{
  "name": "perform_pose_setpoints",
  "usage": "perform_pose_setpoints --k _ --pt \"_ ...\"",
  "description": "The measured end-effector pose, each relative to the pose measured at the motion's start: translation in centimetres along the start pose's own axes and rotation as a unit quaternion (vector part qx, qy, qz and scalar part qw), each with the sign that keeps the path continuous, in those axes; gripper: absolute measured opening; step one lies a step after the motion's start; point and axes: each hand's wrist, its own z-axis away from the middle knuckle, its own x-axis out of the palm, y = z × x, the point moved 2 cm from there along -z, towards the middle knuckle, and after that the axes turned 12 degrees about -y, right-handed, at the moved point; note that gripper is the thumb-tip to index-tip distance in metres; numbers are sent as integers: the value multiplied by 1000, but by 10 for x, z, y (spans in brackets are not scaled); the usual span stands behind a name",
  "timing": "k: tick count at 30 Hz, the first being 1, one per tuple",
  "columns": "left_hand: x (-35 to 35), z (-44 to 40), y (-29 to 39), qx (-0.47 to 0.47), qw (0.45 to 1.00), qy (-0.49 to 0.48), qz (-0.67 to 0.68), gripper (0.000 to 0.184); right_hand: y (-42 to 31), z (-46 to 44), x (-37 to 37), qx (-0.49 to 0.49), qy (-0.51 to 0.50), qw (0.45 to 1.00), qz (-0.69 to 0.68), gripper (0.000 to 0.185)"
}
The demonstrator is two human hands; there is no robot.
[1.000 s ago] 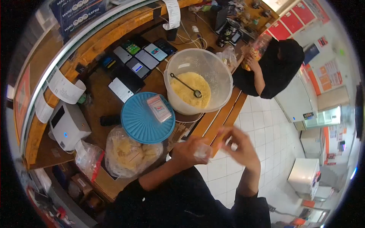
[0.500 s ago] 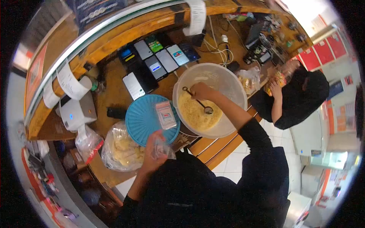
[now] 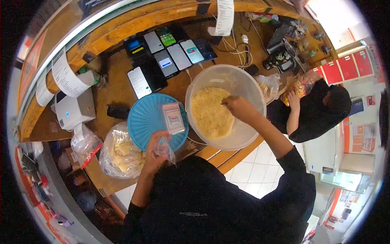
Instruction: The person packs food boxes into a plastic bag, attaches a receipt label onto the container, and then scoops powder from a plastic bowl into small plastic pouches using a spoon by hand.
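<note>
Inside a translucent white tub (image 3: 250,122) lies a mound of pale yellow crumbly food (image 3: 209,112). My right hand (image 3: 243,109) is over the mound's right side, fingers pinched on a dark-handled spoon; only a bit of the handle shows and its scoop is hidden. My left hand (image 3: 152,156) holds a small clear plastic bag (image 3: 165,149) in front of the blue round lid (image 3: 142,122). On that lid rests a packet of small plastic bags (image 3: 174,118). Left of it is a large clear bag (image 3: 122,152) of pale yellow food.
Several phones (image 3: 175,57) lie behind the lid and tub, with cables (image 3: 239,51) near the tub. A white printer (image 3: 75,112) with receipt paper (image 3: 67,77) stands left. On the right, another person (image 3: 321,110) handles a yellow packet (image 3: 295,92).
My right hand has moved right and down over the tub, and the spoon's scoop has gone out of sight. My left hand with the small bag has shifted slightly left.
</note>
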Motion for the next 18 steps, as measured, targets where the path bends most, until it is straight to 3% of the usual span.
perform_pose_setpoints --k 2,3,6,8,10,12,14,16,18 --pt "1 -2 5 -6 1000 -2 4 77 1 -7 6 86 5 996 22 27" --pt "1 -1 7 -11 1000 -11 0 76 -5 -5 18 18 10 1000 5 27" --pt "0 1 16 -5 1000 0 -11 77 -45 3 6 -30 -44 997 -52 29" --pt "-3 5 14 5 1000 17 -16 78 -44 1 -10 -22 -56 994 -88 18" --pt "-12 7 3 23 998 33 -41 81 -29 2 -12 59 121 989 -69 17" --pt "-13 9 1 26 999 28 -37 82 -17 -3 10 110 124 986 -34 16" --pt "-16 7 2 32 999 27 -32 82 -27 -3 25 19 43 997 -64 22" --pt "-20 9 3 58 996 35 -64 81 -45 3 0 30 -5 994 -100 19" --pt "-23 10 1 61 994 41 -79 81 -51 11 -17 54 -2 969 -243 15"
